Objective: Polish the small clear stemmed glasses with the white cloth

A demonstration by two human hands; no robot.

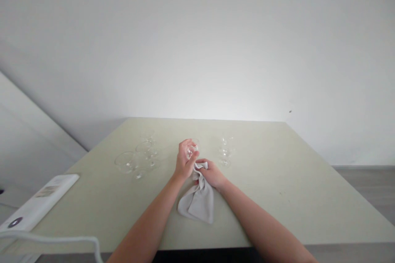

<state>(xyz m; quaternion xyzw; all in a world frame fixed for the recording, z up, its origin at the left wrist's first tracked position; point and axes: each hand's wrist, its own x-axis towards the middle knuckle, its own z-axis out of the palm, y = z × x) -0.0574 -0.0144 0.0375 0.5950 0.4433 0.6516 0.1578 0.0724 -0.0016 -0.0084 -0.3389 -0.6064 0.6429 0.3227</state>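
Observation:
My left hand (186, 160) is closed around a clear glass (194, 148) above the middle of the table; its rim faces away from me. Close beside it on the right, my right hand (210, 172) grips a light grey cloth (200, 201). The cloth is bunched at the fingers, and its loose end hangs down toward me. Where the cloth meets the glass is partly hidden by the fingers, so I cannot tell how far they touch.
Several clear stemmed glasses (126, 162) are grouped on the table (277, 209) at the left. More clear glassware (225, 152) stands right of my hands. A white box-like object (46, 197) lies at the left edge, near a white cable (61, 239). A wall (197, 49) rises behind.

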